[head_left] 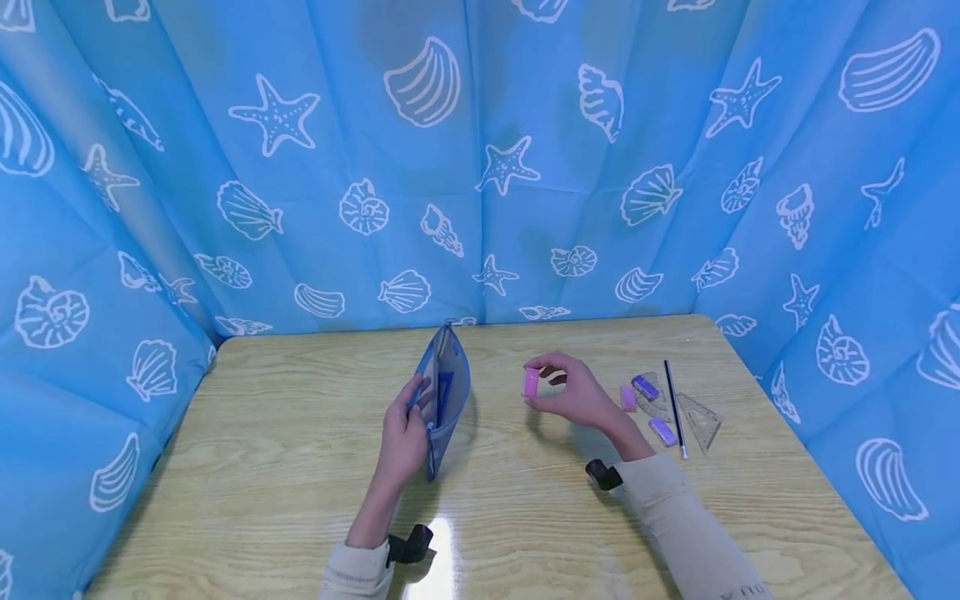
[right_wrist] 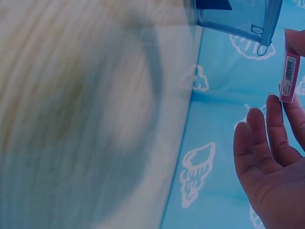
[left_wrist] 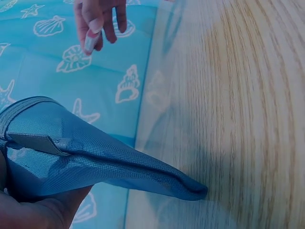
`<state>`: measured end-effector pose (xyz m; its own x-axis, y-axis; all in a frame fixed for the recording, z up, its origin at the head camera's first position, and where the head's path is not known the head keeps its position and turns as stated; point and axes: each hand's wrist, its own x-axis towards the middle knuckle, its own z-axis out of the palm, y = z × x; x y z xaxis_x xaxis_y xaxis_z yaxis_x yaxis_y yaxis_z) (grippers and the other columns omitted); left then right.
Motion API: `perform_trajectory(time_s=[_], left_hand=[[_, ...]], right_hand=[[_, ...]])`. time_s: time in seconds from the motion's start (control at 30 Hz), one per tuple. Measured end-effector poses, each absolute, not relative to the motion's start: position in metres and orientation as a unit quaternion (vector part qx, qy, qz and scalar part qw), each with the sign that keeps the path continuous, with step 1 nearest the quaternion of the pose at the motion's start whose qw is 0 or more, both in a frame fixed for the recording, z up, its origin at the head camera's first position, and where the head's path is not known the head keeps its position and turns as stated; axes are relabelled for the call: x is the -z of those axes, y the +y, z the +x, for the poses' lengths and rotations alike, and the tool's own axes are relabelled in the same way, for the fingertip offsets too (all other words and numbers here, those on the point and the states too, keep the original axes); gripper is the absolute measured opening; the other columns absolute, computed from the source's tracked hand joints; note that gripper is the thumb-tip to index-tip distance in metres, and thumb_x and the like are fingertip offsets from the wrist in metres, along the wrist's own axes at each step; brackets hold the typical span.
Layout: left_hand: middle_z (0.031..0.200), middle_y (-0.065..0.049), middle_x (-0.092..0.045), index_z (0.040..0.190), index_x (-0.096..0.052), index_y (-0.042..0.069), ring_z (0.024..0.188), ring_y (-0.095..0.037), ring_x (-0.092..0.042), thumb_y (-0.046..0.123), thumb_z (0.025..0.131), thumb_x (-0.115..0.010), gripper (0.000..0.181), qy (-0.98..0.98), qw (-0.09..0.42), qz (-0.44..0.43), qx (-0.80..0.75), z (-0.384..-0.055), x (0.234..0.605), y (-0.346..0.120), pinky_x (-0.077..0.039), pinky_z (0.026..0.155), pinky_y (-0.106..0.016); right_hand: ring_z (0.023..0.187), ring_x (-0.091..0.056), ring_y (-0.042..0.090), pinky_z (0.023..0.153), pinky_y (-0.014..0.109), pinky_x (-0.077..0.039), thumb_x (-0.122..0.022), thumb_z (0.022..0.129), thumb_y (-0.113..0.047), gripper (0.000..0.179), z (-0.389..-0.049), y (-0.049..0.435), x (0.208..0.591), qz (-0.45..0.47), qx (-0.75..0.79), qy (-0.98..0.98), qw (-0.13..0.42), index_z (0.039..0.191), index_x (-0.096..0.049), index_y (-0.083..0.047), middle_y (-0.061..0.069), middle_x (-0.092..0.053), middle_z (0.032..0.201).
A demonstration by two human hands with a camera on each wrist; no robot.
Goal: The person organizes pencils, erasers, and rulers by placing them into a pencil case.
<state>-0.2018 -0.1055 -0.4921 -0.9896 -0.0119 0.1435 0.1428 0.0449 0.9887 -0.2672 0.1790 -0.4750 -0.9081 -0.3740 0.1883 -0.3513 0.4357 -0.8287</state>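
My left hand [head_left: 405, 433] grips the side of a blue mesh zip pouch [head_left: 459, 417], held upright with its mouth spread. Inside the pouch a dark blue item [head_left: 445, 393] shows, its kind unclear. In the left wrist view the pouch [left_wrist: 95, 152] fills the lower left, the thumb against it. Between thumb and fingertips my right hand [head_left: 573, 392] pinches a pink eraser [head_left: 531, 382], raised above the table to the right of the pouch. A barcode label is visible on the eraser [right_wrist: 289, 76] in the right wrist view; the other fingers stretch out beside it.
On the table's right side lie another pink eraser [head_left: 627, 397], two purple erasers [head_left: 663, 432], a dark pencil [head_left: 676, 410], a clear set square [head_left: 701, 421] and a clear protractor [head_left: 656, 406]. A blue shell-print curtain [head_left: 465, 167] surrounds the wooden table [head_left: 285, 450].
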Motion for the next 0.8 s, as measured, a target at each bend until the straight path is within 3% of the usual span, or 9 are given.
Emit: perform_trajectory(time_s=[0.1, 0.5, 0.67, 0.8], left_hand=[[0.157, -0.03, -0.036, 0.155, -0.025, -0.01, 0.142, -0.046, -0.042, -0.008, 0.101, -0.023, 0.054, -0.718, 0.056, -0.045, 0.692, -0.201, 0.492, -0.105, -0.043, 0.114, -0.052], [0.157, -0.031, -0.035, 0.155, -0.025, -0.011, 0.142, -0.047, -0.042, -0.009, 0.1, -0.023, 0.055, -0.714, 0.058, -0.046, 0.696, -0.202, 0.492, -0.104, -0.043, 0.114, -0.051], [0.157, -0.031, -0.036, 0.155, -0.025, -0.011, 0.142, -0.047, -0.042, -0.009, 0.1, -0.023, 0.055, -0.715, 0.06, -0.046, 0.695, -0.202, 0.492, -0.104, -0.043, 0.114, -0.052], [0.157, -0.031, -0.035, 0.155, -0.025, -0.011, 0.142, -0.047, -0.041, -0.009, 0.1, -0.023, 0.055, -0.712, 0.059, -0.046, 0.698, -0.202, 0.493, -0.104, -0.042, 0.114, -0.051]], right_hand=[[0.109, -0.058, 0.047, 0.094, 0.063, -0.053, -0.081, 0.079, 0.001, 0.048, -0.27, 0.174, 0.472, -0.217, 0.491, 0.843, 0.012, 0.124, -0.065, 0.004, 0.023, -0.064, 0.12], [0.108, -0.06, 0.038, 0.095, 0.06, -0.055, -0.086, 0.078, -0.01, 0.048, -0.288, 0.158, 0.469, -0.243, 0.484, 0.841, 0.013, 0.123, -0.07, -0.007, 0.011, -0.067, 0.121], [0.106, -0.061, 0.033, 0.094, 0.06, -0.055, -0.086, 0.078, -0.01, 0.048, -0.293, 0.149, 0.465, -0.251, 0.478, 0.841, 0.015, 0.123, -0.07, -0.007, 0.011, -0.067, 0.123], [0.106, -0.06, 0.036, 0.094, 0.062, -0.054, -0.085, 0.078, -0.01, 0.048, -0.296, 0.142, 0.464, -0.261, 0.48, 0.838, 0.017, 0.124, -0.069, -0.004, 0.012, -0.067, 0.123]])
